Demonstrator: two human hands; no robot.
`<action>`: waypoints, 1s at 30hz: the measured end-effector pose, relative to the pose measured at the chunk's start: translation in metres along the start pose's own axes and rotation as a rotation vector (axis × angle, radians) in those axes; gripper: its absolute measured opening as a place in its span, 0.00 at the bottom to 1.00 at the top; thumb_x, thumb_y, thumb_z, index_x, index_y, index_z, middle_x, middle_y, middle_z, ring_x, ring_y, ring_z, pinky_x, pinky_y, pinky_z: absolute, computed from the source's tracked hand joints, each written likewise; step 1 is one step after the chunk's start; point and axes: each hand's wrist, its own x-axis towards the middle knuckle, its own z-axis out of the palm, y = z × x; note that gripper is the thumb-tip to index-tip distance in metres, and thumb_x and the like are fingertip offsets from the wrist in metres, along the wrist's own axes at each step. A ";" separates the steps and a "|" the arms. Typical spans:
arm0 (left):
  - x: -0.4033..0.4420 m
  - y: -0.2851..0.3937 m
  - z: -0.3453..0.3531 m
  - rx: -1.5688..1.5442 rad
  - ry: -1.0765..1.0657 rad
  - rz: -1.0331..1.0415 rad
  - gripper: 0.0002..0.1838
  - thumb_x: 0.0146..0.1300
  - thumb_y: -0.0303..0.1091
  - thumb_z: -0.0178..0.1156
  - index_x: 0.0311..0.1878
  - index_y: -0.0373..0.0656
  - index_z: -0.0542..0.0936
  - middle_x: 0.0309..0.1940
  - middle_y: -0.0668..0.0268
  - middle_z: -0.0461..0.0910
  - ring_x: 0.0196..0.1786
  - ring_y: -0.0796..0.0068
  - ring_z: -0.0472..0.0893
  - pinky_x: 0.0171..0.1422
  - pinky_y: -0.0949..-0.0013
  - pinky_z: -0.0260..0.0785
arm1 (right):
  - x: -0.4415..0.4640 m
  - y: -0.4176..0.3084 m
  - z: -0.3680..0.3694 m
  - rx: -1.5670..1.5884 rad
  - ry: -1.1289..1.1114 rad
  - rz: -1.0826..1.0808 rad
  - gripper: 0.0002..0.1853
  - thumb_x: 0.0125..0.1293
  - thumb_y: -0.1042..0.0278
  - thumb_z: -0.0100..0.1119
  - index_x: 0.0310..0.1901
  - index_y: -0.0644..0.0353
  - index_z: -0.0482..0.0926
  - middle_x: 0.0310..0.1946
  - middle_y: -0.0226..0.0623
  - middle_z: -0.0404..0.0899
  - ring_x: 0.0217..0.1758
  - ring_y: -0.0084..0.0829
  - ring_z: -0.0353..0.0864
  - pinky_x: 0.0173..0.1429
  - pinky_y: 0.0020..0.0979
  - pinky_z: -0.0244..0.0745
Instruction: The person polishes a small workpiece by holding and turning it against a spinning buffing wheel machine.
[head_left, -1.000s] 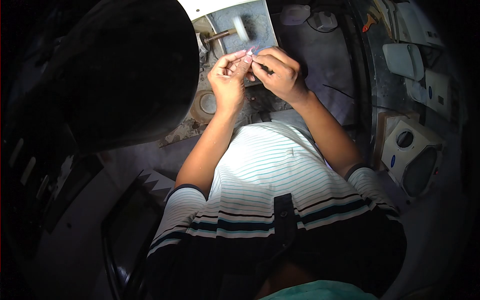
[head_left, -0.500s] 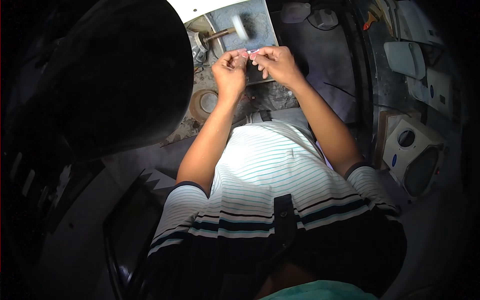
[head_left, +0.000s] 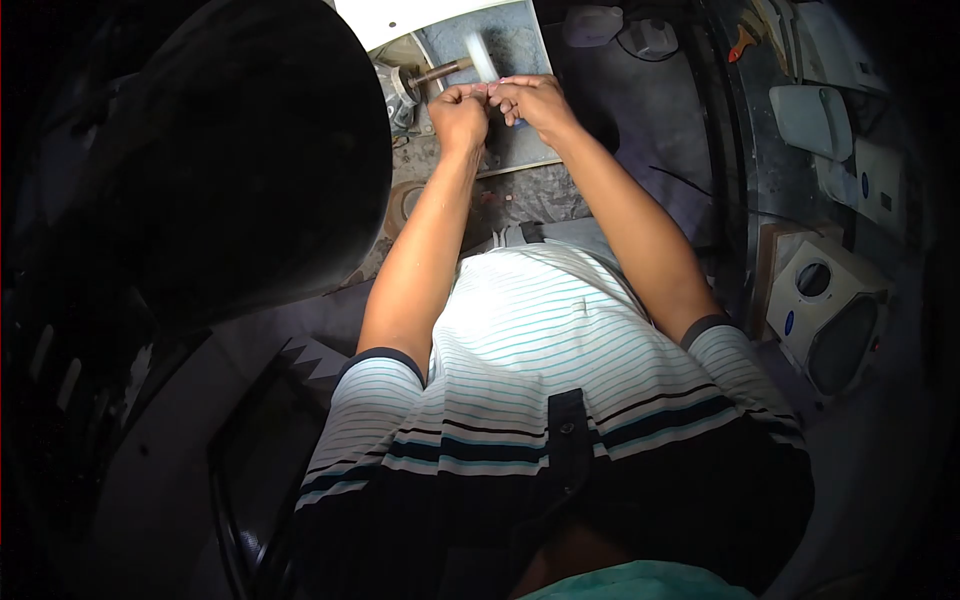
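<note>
My left hand (head_left: 461, 116) and my right hand (head_left: 534, 104) meet at the fingertips, just below a white wheel (head_left: 481, 57) on a brown shaft (head_left: 441, 72). The wheel's outline is blurred. Both hands have their fingers pinched together around something small that the fingers hide. The fingertips are very near the wheel's lower edge; whether the held piece touches it cannot be made out. Behind the hands lies a shallow tray (head_left: 527, 146) with a grey-blue inside.
A motor (head_left: 397, 97) holds the shaft at the left. A round bowl (head_left: 405, 203) is partly behind my left forearm. A large dark rounded shape (head_left: 260, 160) fills the upper left. At the right are a beige speaker-like box (head_left: 825, 308) and an orange brush (head_left: 741, 43).
Both hands have moved up toward the wheel, with their fingertips still together. The small white and pink piece seen between them before is now hidden by the fingers.
</note>
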 end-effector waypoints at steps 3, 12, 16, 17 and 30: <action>0.011 -0.004 0.001 0.036 0.049 -0.017 0.05 0.57 0.20 0.57 0.26 0.30 0.78 0.20 0.63 0.76 0.20 0.80 0.71 0.23 0.76 0.61 | 0.006 0.001 -0.001 -0.035 0.057 0.033 0.08 0.56 0.72 0.62 0.33 0.69 0.80 0.24 0.34 0.79 0.21 0.19 0.73 0.23 0.21 0.70; 0.006 -0.003 -0.007 0.019 0.040 0.015 0.05 0.56 0.20 0.57 0.24 0.31 0.78 0.20 0.62 0.78 0.21 0.80 0.72 0.24 0.76 0.63 | 0.003 0.007 -0.001 -0.041 -0.030 0.019 0.09 0.57 0.73 0.61 0.36 0.70 0.79 0.27 0.37 0.79 0.23 0.20 0.74 0.23 0.22 0.71; 0.012 -0.003 -0.008 0.120 0.015 0.076 0.05 0.56 0.22 0.59 0.26 0.33 0.78 0.18 0.66 0.75 0.18 0.81 0.69 0.20 0.77 0.57 | 0.010 0.007 -0.001 0.010 -0.059 0.045 0.08 0.57 0.75 0.60 0.36 0.70 0.78 0.27 0.37 0.79 0.23 0.21 0.73 0.24 0.23 0.71; 0.016 -0.005 -0.009 0.170 0.004 0.071 0.04 0.56 0.22 0.58 0.26 0.32 0.78 0.18 0.66 0.75 0.18 0.80 0.69 0.20 0.77 0.57 | 0.011 0.008 -0.002 -0.001 -0.053 0.064 0.07 0.57 0.75 0.60 0.35 0.70 0.78 0.26 0.36 0.79 0.23 0.21 0.73 0.24 0.23 0.71; 0.032 -0.007 -0.010 0.032 -0.035 -0.116 0.06 0.54 0.21 0.54 0.23 0.33 0.77 0.17 0.65 0.73 0.16 0.79 0.67 0.19 0.76 0.54 | 0.022 0.012 -0.003 0.018 -0.044 0.119 0.04 0.57 0.77 0.59 0.30 0.68 0.78 0.24 0.39 0.79 0.22 0.22 0.74 0.23 0.24 0.71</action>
